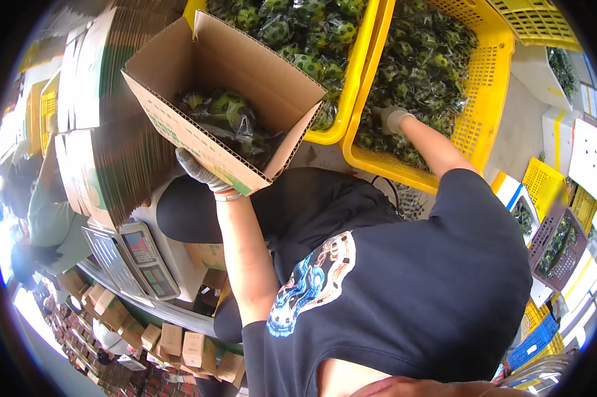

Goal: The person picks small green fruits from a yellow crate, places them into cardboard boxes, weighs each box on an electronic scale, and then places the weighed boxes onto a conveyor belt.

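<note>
An open cardboard box (199,142) is tilted over the lap, with a few clear-wrapped green items (229,112) inside. My gloved left hand (201,173) grips the box along its lower side, the fingers pressed against the outer wall. At the right, my gloved right hand (391,120) reaches into a yellow crate (489,79) full of small dark green wrapped pieces (424,66). Its fingers are partly sunk among the pieces, and what they hold, if anything, cannot be made out. A second yellow crate (353,69) beside it holds larger wrapped green items (312,33).
Flattened cartons (113,152) are stacked at the left, near a scale (146,261). Another person (53,225) is at the far left. Small cardboard boxes (173,337) stand at the lower left. More crates (560,245) are at the right.
</note>
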The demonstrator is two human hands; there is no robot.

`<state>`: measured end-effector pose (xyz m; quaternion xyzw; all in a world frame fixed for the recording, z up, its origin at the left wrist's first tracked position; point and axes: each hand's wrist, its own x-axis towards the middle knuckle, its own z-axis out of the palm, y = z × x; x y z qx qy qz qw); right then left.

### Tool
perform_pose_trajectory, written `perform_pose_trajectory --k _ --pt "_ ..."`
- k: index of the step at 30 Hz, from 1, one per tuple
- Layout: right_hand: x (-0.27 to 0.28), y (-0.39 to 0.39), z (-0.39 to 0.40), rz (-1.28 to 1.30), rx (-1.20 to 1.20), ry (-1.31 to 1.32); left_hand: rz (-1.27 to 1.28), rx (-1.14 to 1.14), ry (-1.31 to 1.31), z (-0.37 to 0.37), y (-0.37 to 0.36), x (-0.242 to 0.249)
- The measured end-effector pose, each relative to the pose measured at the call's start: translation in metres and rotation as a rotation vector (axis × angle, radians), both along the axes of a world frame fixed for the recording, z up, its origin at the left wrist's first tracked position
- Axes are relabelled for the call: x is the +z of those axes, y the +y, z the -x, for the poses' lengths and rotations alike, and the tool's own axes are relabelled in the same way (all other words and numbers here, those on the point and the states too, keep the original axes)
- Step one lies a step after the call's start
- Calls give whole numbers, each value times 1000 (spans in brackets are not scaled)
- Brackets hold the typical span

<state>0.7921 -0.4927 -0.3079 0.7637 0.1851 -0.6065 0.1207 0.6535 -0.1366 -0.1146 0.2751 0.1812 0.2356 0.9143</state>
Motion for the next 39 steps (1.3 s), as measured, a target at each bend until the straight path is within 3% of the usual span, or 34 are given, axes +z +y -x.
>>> perform_pose_trajectory --k 4,7,9,11,14,16,17,18,20,21,23,24,25,26,27,28,29,30,33,39 --pt "55 -12 23 -65 -329 -6 88 -77 -19 5 5 -8" --pt "58 -46 35 -709 -730 -334 141 -99 -7 8 11 -26" --pt "123 -36 19 -1260 -773 -467 139 -113 7 8 15 -38" --pt "198 -17 13 -1517 -1150 -146 143 -196 -6 3 7 -34" --pt "279 32 3 -1734 -1057 373 169 -332 -67 -2 4 -38" --pt "300 78 -3 -1694 -805 178 239 -381 -130 -3 1 -38" --pt "306 105 -2 -1696 -668 -82 284 -405 -179 -1 -1 -37" --pt "298 114 -7 -1816 -227 -584 244 -365 -178 1 -2 -36" --pt "320 122 -4 -1944 -472 -473 191 -232 -100 4 -1 -34" --pt "344 119 2 -1822 -1134 198 178 -137 -27 4 0 -34" --pt "310 100 -8 -1711 -889 -346 111 -70 -36 5 2 -26" --pt "286 82 -17 -1454 -822 -565 81 -43 -29 7 2 -20" --pt "262 67 -26 -1021 -606 -613 43 -35 -29 7 -4 -1" --pt "220 54 -25 -937 -443 -632 10 -13 -49 6 -7 12" --pt "181 47 -27 -558 -226 -467 -5 5 -73 9 -10 24" --pt "145 48 -14 -341 -238 -331 -17 26 -98 14 -13 34" --pt "96 46 1 -415 -175 -227 -24 49 -132 19 -15 43" --pt "85 57 9 -358 -159 -221 -18 63 -152 27 -13 49" --pt "72 86 35 -224 -87 -235 17 100 -221 50 -12 61" --pt "46 82 39 -253 -20 -289 90 97 -296 56 -5 66"
